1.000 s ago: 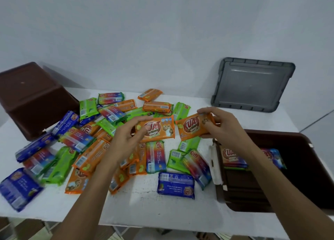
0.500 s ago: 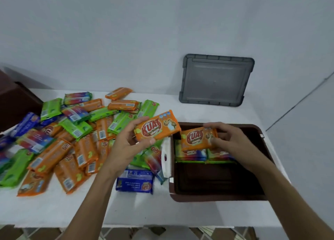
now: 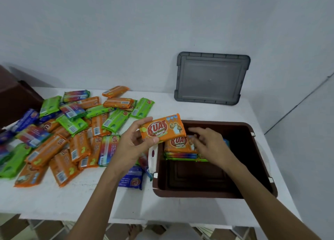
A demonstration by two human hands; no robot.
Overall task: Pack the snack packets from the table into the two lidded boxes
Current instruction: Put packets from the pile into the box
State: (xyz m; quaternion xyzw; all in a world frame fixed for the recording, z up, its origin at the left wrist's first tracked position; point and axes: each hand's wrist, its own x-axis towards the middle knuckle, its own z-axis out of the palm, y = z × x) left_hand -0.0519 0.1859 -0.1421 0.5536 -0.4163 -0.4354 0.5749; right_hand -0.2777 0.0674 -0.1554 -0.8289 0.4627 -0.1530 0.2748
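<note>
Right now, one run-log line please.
left hand: holds orange packet | right hand: open, over packet in brown box

Orange packet [image 3: 163, 129] held up over left edge of brown box [image 3: 256, 160]. Box open, few packets stacked at its far side, orange one [image 3: 178, 144] on top. Many orange, green, blue packets [image 3: 72, 131] piled on table, left of box.

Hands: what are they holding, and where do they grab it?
The left hand pinches an orange KUAT packet by its left end. The right hand holds nothing.
</note>
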